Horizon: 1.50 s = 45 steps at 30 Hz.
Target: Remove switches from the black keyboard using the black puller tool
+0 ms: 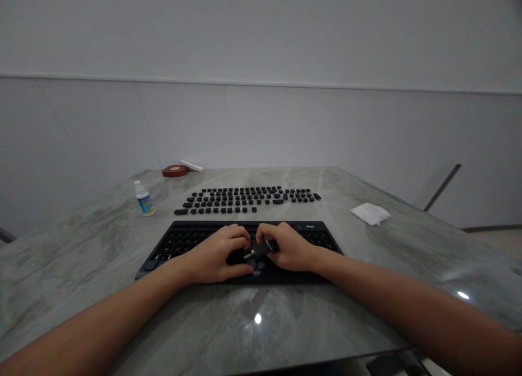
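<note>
The person's left forearm (pixel 106 316) and right forearm (pixel 416 300) lie nearest, reaching in over the grey table (pixel 204 327). Left of the hands stands a labelled bottle (pixel 145 199); farther off on that side are a reddish box (pixel 174 171) and a white strip (pixel 191 166). The left hand (pixel 220 253) arches over the black keyboard (pixel 269 275), thumb and fingers apart; I cannot tell how firmly it presses. The keyboard lies beneath both hands, with rows of loose keycaps (pixel 237 209) just beyond them. Between the hands, a black tool (pixel 263 249) angles its metal end leftward, its handle clamped in the right hand (pixel 291 248). The step in hand seems to be close tool work on the keys; the next move probably calls for a steady keyboard and fine tip placement. Right of both hands lies a white tissue packet (pixel 370 213).
</note>
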Available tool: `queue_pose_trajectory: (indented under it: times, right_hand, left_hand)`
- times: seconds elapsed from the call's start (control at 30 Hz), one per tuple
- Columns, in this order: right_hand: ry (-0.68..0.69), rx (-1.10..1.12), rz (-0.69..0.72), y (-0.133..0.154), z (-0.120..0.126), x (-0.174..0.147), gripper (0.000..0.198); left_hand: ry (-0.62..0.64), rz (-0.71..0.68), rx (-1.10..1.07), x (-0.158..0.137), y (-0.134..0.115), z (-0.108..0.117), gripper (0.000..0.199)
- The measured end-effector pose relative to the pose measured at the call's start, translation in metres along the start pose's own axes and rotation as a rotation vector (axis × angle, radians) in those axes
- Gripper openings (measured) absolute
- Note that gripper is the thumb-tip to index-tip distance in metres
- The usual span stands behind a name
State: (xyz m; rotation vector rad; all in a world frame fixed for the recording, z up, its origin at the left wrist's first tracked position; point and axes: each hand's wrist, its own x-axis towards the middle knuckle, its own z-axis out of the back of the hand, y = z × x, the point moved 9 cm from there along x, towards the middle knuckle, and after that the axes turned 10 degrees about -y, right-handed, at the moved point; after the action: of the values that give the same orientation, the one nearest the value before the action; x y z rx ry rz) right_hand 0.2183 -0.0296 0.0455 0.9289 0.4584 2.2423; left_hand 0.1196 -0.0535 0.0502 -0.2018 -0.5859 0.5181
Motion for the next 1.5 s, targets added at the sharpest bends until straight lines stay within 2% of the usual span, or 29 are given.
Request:
queue_pose_trajectory:
  times: [0.13,0.2,0.33,0.5,0.63,0.77,0.93,1.03,1.17,1.27,1.37,1.5]
  right_hand:
    - [-0.064,-0.084,0.072,0.008,0.000,-0.009,0.030]
    - [-0.087,-0.104,0.073,0.009,0.000,-0.013,0.030]
    - [-0.072,-0.050,-0.020,0.003,-0.002,-0.017,0.033]
    - [-0.019,0.024,-0.175,-0.009,-0.005,-0.019,0.035]
    - [-0.010,0.029,-0.212,-0.014,-0.006,-0.019,0.026]
    - [-0.031,-0.029,-0.130,-0.011,-0.005,-0.017,0.016]
    - [-0.053,-0.065,0.017,0.000,-0.005,-0.016,0.027]
    - [-0.057,-0.059,0.041,0.002,-0.006,-0.015,0.028]
    - [-0.042,-0.004,-0.106,-0.010,-0.005,-0.011,0.033]
    - [-0.008,0.024,-0.211,-0.016,-0.003,-0.009,0.038]
    - [0.021,0.049,-0.236,-0.016,-0.003,-0.008,0.034]
    - [0.015,0.045,-0.223,-0.015,-0.002,-0.008,0.031]
  left_hand:
    - [0.000,-0.047,-0.058,-0.003,-0.009,0.000,0.017]
    - [0.014,-0.040,-0.087,-0.005,-0.011,-0.001,0.022]
    - [0.034,0.002,-0.120,-0.006,-0.010,-0.001,0.030]
    - [0.053,0.047,-0.155,-0.006,-0.006,-0.001,0.029]
    - [0.054,0.084,-0.160,-0.005,-0.006,-0.003,0.024]
    - [0.030,0.120,-0.118,-0.005,-0.006,-0.005,0.025]
    - [0.045,0.133,-0.092,-0.006,-0.001,-0.009,0.022]
    - [0.055,0.097,-0.081,-0.004,-0.001,-0.008,0.021]
    - [0.026,0.049,-0.117,-0.004,-0.002,-0.005,0.025]
    - [0.024,0.139,-0.170,-0.006,0.010,-0.006,0.017]
    - [0.019,0.230,-0.192,-0.009,0.021,-0.008,0.019]
    - [0.017,0.213,-0.179,-0.007,0.020,-0.006,0.017]
